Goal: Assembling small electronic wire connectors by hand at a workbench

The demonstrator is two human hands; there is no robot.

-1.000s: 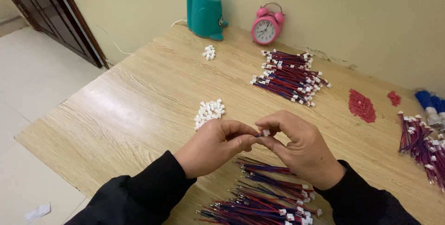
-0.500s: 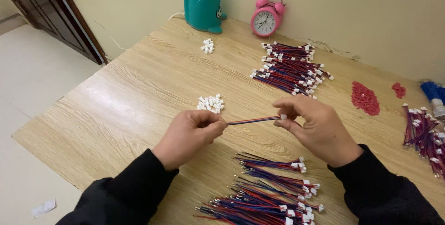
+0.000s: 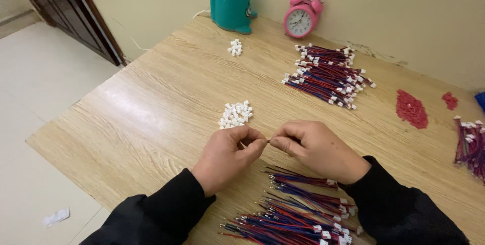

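Wire (image 3: 269, 140), barely showing, ran three to nine o'clock between our hands; we pinched it with left hand (image 3: 228, 156) and right hand (image 3: 316, 150) nearly touching, equally near.

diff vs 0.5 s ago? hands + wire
The left hand and right hand closed together from spread apart; the stretched wire is now hidden but for a sliver between the fingertips. The white connector pile and wire bundles stayed put.
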